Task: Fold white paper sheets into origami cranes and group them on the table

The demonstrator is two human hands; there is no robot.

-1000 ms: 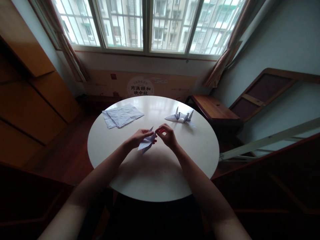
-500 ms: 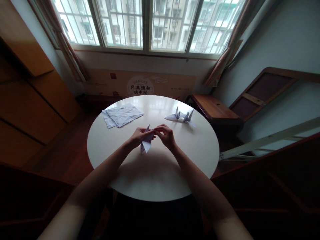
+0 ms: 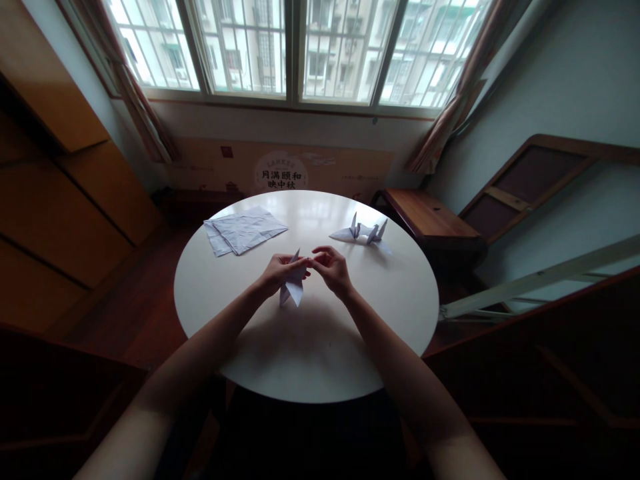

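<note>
Above the middle of the round white table (image 3: 320, 360), both my hands hold a small, partly folded piece of pale paper (image 3: 293, 288). My left hand (image 3: 278, 272) grips its upper left side, with a point of the paper sticking up past the fingers. My right hand (image 3: 332, 268) pinches the paper's top edge from the right with fingers curled. The lower flap of the paper hangs down toward the tabletop.
A finished paper crane (image 3: 364, 233) stands at the table's far right. A loose stack of pale paper sheets (image 3: 244, 231) lies at the far left. A dark wooden side table (image 3: 425, 215) sits beyond the right edge, and wooden cabinets (image 3: 65, 193) line the left wall.
The folded paper has turned from lying slantwise to hanging more upright between my hands. Both hands shifted slightly away from me and closer together.
</note>
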